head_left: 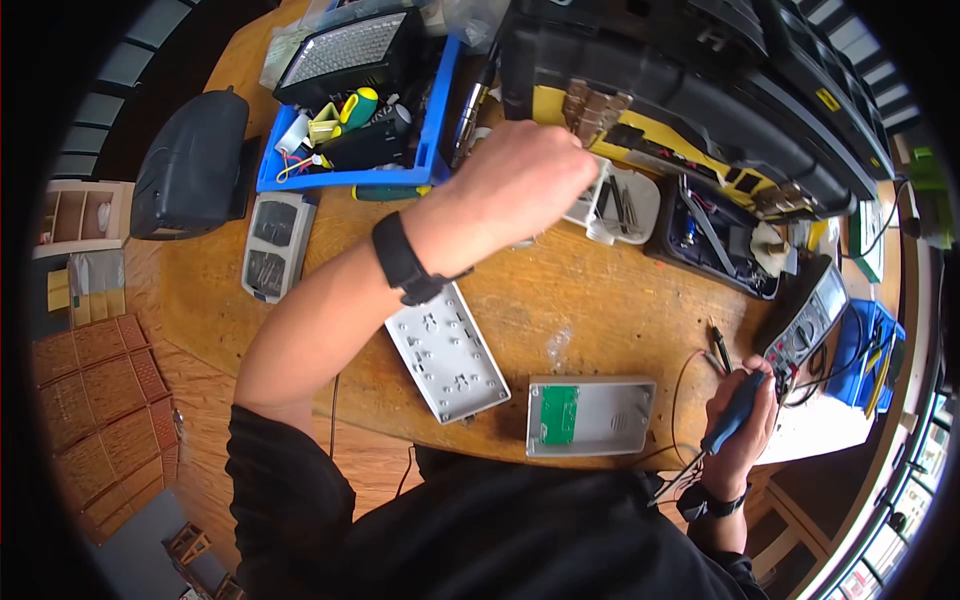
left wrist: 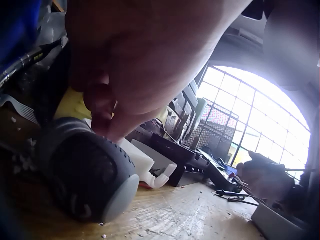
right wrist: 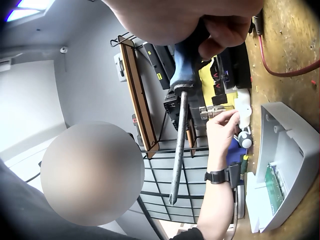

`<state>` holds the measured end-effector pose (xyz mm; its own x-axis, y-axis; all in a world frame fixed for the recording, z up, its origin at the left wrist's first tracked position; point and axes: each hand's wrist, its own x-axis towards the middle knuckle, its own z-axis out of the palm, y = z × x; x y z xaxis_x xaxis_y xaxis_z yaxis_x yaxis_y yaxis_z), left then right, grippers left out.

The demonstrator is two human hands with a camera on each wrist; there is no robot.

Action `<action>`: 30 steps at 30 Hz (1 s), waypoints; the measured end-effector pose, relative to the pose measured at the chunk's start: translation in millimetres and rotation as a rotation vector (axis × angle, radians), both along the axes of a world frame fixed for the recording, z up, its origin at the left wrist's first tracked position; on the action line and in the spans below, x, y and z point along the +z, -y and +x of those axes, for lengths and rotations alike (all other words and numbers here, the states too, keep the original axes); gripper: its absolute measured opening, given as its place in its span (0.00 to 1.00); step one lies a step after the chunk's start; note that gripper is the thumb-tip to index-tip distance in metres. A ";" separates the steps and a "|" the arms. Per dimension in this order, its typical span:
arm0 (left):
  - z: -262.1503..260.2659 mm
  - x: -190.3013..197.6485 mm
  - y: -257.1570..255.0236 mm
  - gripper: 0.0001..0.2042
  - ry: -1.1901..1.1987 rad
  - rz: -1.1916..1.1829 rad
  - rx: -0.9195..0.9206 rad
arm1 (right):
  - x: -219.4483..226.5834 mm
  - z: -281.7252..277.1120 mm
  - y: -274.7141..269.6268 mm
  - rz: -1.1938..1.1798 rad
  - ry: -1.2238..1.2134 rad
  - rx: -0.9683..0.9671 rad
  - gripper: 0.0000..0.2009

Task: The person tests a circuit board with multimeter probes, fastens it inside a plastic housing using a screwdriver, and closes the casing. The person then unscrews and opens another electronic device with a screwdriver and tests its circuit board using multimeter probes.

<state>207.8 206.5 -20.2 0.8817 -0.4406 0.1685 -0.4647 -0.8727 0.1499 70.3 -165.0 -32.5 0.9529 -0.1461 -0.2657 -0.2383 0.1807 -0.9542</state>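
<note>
My left hand (head_left: 525,175) reaches over a small white container (head_left: 640,222) of thin metal pieces, its fingers bent down at the container's edge. In the left wrist view the fingertips are partly hidden, and I cannot tell whether they pinch anything. A thick black handle-like thing with a grey end (left wrist: 117,197) lies just below this hand. My right hand (head_left: 745,425) grips a screwdriver by its blue handle (head_left: 733,415); its bare metal shaft (right wrist: 180,145) points away from the hand. Between the hands lie a grey plastic housing half (head_left: 470,375) and another grey half (head_left: 610,430) carrying a green circuit board (head_left: 557,415).
A blue bin (head_left: 435,130) of tools stands at the back left, near a grey case (head_left: 278,240). A large black toolbox (head_left: 640,80) fills the back. To the right are a black tray (head_left: 715,240), a multimeter (head_left: 808,320) and its leads.
</note>
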 end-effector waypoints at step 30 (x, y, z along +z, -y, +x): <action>-25.8 12.8 -16.7 0.03 0.067 -0.120 0.060 | 0.4 5.2 -7.9 0.025 0.015 0.137 0.16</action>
<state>182.0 223.3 -7.4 0.8908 -0.3607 0.2763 -0.4249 -0.8767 0.2254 75.5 -157.0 -32.1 0.9675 -0.0082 -0.2527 -0.2476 0.1713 -0.9536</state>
